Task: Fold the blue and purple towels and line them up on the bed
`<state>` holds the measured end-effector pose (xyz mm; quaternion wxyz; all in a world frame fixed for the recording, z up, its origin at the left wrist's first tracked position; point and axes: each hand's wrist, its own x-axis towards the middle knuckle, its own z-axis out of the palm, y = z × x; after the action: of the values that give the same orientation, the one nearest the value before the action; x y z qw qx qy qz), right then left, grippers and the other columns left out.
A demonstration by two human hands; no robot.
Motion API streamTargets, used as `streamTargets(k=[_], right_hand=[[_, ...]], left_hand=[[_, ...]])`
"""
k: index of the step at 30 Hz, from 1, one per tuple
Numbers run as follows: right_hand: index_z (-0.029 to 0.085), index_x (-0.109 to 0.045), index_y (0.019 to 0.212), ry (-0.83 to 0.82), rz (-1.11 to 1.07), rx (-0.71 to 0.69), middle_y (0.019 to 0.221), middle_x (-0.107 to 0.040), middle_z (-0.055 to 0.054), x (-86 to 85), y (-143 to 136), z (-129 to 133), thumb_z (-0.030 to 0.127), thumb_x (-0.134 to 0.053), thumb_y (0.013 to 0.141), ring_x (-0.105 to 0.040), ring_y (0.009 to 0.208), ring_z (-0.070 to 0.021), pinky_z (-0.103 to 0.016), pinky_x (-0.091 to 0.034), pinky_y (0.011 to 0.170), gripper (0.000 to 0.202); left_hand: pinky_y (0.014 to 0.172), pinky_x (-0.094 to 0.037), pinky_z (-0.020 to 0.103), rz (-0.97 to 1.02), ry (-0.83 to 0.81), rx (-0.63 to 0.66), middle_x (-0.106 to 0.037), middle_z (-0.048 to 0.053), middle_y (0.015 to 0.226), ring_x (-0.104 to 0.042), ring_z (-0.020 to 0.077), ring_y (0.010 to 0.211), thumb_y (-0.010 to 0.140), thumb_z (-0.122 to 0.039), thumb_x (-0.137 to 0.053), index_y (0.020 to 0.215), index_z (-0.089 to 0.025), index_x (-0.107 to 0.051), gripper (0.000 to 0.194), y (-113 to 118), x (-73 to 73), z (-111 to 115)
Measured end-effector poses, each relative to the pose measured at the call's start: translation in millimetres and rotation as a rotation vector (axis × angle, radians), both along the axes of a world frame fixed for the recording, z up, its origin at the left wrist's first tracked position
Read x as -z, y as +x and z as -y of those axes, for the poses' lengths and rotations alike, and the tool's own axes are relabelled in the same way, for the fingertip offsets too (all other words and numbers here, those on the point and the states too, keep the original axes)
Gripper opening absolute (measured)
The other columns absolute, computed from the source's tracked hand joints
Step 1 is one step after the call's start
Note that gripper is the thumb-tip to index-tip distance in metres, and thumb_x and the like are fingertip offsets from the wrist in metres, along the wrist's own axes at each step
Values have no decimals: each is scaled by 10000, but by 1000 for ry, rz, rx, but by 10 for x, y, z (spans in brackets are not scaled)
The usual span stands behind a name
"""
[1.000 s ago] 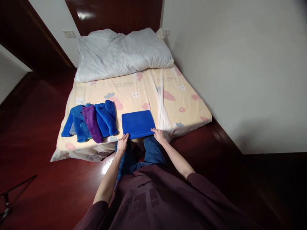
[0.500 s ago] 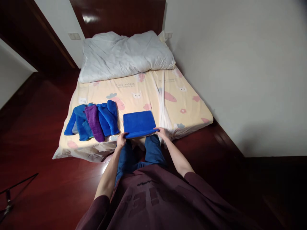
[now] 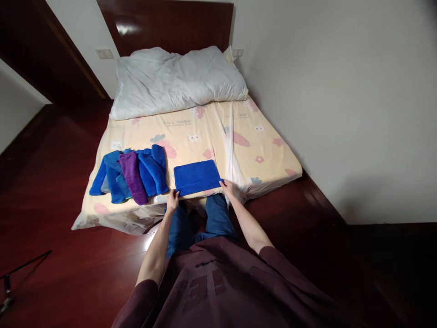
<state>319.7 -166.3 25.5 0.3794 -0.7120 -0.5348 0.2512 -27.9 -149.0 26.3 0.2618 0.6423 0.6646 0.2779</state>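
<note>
A blue towel (image 3: 197,176) lies flat as a rectangle near the front edge of the bed. My left hand (image 3: 172,200) pinches its near left corner, fingers closed on the cloth. At the near right corner, my right hand (image 3: 226,188) grips the same towel between thumb and fingers. A narrow strip along the towel's near edge is turned over. To the left lies a row of rolled or loosely folded towels, several of them blue (image 3: 153,171), with a purple towel (image 3: 133,176) on top.
The bed (image 3: 273,157) has a cream sheet with carrot and cat prints. A bunched white quilt (image 3: 180,82) lies by the dark wooden headboard (image 3: 170,27). On the right stands a pale wall (image 3: 341,114). A black stand leg (image 3: 27,264) rests on the red-brown floor at lower left.
The strip at the towel's near edge, raised before, now lies flatter and further up on the towel. Both hands stay at its near corners. The view has shifted slightly.
</note>
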Motion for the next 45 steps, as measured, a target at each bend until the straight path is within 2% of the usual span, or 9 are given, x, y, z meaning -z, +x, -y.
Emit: streamTargets(k=[5, 11, 20, 23, 25, 29, 33, 37, 45], right_hand=[[189, -742, 888, -72, 21, 76, 796, -775, -60, 5, 4, -106, 445, -532, 933, -723, 766, -215, -294, -587, 749, 334], [174, -760, 947, -155, 66, 117, 960, -803, -125, 62, 26, -149, 390, -568, 919, -763, 879, -240, -346, -596, 837, 290], [158, -777, 958, -200, 101, 99, 970, -802, -148, -54, -8, -145, 322, -613, 917, -777, 924, -265, -358, -601, 862, 236], [172, -763, 1076, -194, 104, 112, 1032, -799, -130, -103, -29, -113, 324, -600, 926, -767, 950, -254, -360, -592, 896, 269], [171, -715, 1229, -129, 131, 111, 1147, -776, -134, -145, -49, -48, 321, -547, 953, -743, 1035, -250, -375, -572, 959, 356], [152, -601, 1427, 88, 310, -40, 1433, -634, -153, -216, -100, 187, 298, -418, 1016, -578, 1340, -251, -419, -442, 1152, 473], [188, -551, 1492, 54, 473, -304, 1577, -506, -97, -208, -150, 379, 246, -363, 1039, -429, 1486, -216, -423, -350, 1222, 494], [164, -504, 1528, -39, 581, -378, 1644, -405, -82, -175, -176, 356, 182, -367, 1020, -341, 1542, -206, -417, -300, 1253, 526], [126, -497, 1530, -191, 699, -384, 1605, -465, -108, -289, -210, 64, 73, -402, 952, -416, 1488, -223, -403, -362, 1212, 588]], left_hand=[[832, -562, 377, 5, -6, -35, -757, 122, 937, -726, 259, 877, 952, -388, -472, 1039, -173, -640, 286, -2, 53, -47], [860, -558, 378, 10, -23, -67, -755, 141, 971, -729, 264, 926, 939, -337, -489, 1054, -165, -635, 253, 21, 89, -93], [864, -561, 380, -7, -2, -88, -742, 123, 937, -717, 244, 900, 947, -263, -460, 1088, -172, -633, 241, 88, 50, -116], [910, -560, 381, -20, 28, -55, -728, 142, 1025, -708, 239, 949, 965, -260, -465, 1189, -145, -613, 292, 84, -18, -70], [992, -536, 397, -64, 90, -23, -692, 181, 1178, -681, 249, 1071, 978, -258, -465, 1295, -123, -576, 362, 77, -72, 7], [1177, -400, 453, -226, 229, 150, -510, 172, 1526, -495, 280, 1396, 1012, -255, -426, 1442, -165, -524, 450, 86, -140, 225], [1227, -333, 456, -350, 238, 394, -459, 128, 1603, -378, 265, 1511, 1016, -214, -369, 1492, -167, -510, 499, 156, -125, 333], [1261, -270, 472, -434, 154, 387, -414, 139, 1630, -318, 277, 1550, 964, -138, -361, 1542, -126, -464, 587, 219, -87, 268], [1236, -309, 505, -524, 43, 405, -400, 160, 1628, -338, 289, 1540, 903, -21, -323, 1567, -117, -431, 680, 224, -102, 48]])
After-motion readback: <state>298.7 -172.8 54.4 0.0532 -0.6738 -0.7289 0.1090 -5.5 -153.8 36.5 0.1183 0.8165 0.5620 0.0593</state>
